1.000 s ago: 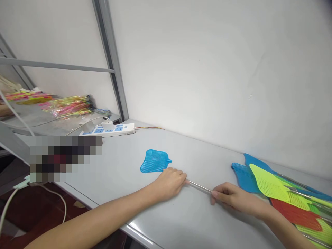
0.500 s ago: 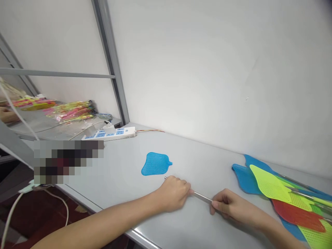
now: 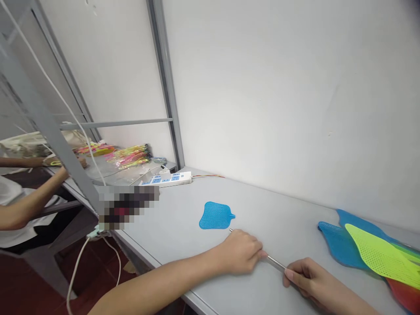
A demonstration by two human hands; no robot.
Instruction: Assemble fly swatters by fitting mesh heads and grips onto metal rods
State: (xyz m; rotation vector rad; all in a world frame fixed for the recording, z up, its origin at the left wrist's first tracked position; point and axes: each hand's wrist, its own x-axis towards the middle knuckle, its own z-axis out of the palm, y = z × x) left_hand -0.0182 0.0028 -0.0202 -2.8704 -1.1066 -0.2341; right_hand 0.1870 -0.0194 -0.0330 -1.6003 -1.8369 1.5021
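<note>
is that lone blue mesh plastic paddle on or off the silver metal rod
Off: the blue mesh paddle lies, its stub bare, unconnected to the silver rod.

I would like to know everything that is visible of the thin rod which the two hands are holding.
The rod is thin, straight and silver-coloured, with a shiny surface that looks like metal. It slants down to the right in the picture. The left hand closes over it, and the right hand pinches it between thumb and fingers. A bare stretch shows between them. A short tip sticks out past the left hand, close to the blue mesh piece. Beyond the right hand, none of it shows.
</note>
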